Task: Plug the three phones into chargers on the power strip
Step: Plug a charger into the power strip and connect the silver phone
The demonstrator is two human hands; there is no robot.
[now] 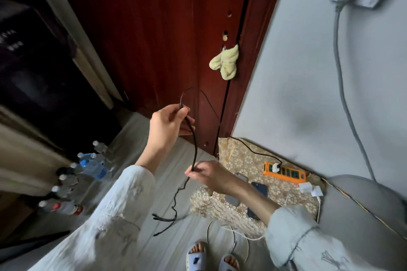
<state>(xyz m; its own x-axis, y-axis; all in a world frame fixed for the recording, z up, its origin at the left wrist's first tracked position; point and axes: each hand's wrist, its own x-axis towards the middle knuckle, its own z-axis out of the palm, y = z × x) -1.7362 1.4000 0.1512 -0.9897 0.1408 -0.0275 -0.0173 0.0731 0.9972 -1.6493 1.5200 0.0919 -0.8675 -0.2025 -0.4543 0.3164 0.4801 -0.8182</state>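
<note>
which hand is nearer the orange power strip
Right. The right hand pinches the black cable low, just left of the power strip. The left hand holds the cable higher up and farther left.

We see a dark red wooden door (154, 28) beside a pale grey painted wall (297, 72), with a yellow-green cloth (226, 64) hanging at the door's edge. Below us, clear plastic water bottles (88, 167) stand on the grey floor (141, 138) near dark furniture (33, 61).
</note>
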